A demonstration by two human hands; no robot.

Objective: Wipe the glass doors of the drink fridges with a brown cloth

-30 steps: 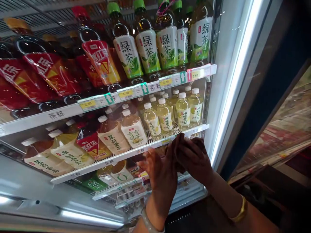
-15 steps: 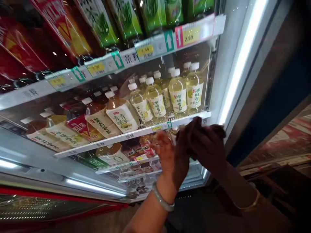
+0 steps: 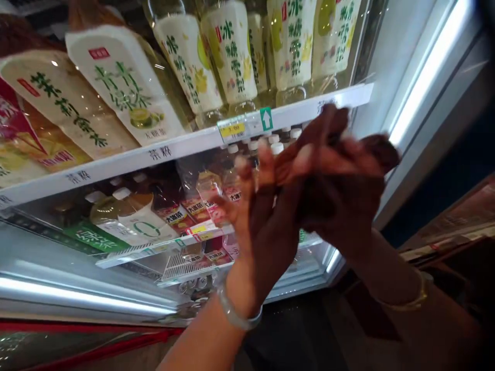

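My right hand (image 3: 350, 206) is closed around a dark brown, crumpled cloth (image 3: 381, 150), in front of an open drinks cooler. Part of the cloth sticks out past the fingers on the right, and the grip is smeared by motion. My left hand (image 3: 263, 232) is right beside it, fingers spread and pointing up, its palm side close against the right hand and the cloth. Whether the left palm touches the cloth is hidden. Behind the fingers are pear drink bottles (image 3: 234, 56) on the upper shelf (image 3: 185, 147) and white-capped bottles below.
A green tea bottle (image 3: 127, 93) and a jasmine tea bottle (image 3: 69, 103) lean at the upper left. Lower down, a wire shelf (image 3: 143, 253) holds a green-labelled bottle (image 3: 98, 237) and red-labelled ones. A light strip (image 3: 429, 72) runs down the cooler's right side.
The view has come closer to the shelves and tilted down, so the bottles look larger and higher. My hands stay together, and the left fingers are now spread wider.
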